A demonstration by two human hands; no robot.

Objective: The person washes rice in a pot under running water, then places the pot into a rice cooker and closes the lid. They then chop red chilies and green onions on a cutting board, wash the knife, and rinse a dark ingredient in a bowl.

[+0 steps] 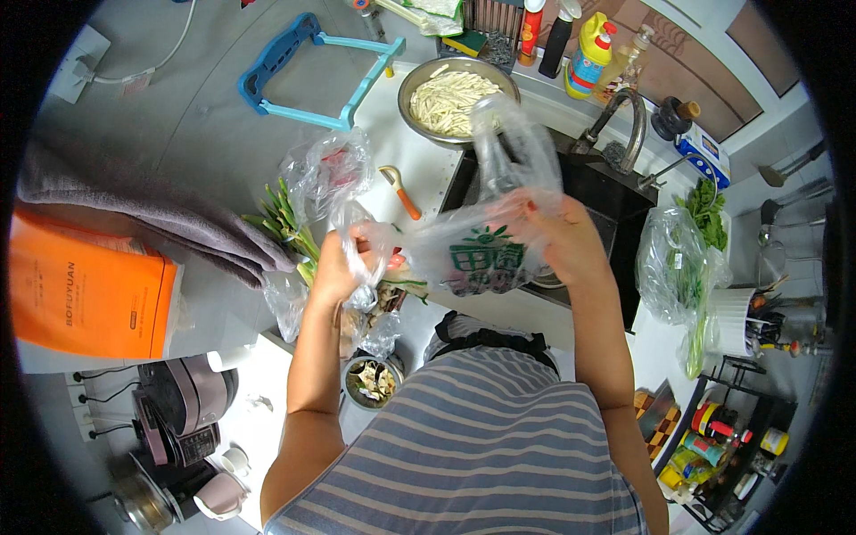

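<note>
A clear plastic bag with green print (488, 257) is stretched between my hands over the front edge of the black sink. My left hand (348, 257) grips its left end, with the fingers partly hidden by the film. My right hand (565, 234) holds the bag's right side, and a loose handle stands up above it. To the left lie green stalks (301, 251) and a crumpled clear bag (334, 170). An orange-handled peeler (401, 194) rests on the white counter. Behind it, a steel bowl (404, 110) holds pale cut strips (448, 100).
The black sink (618, 221) has a curved faucet (632, 127). Bagged greens (672, 267) lie at the right beside a white utensil holder (729, 321). A bin with scraps (372, 383) stands below my left forearm. A blue folding frame (281, 60) is at the upper left.
</note>
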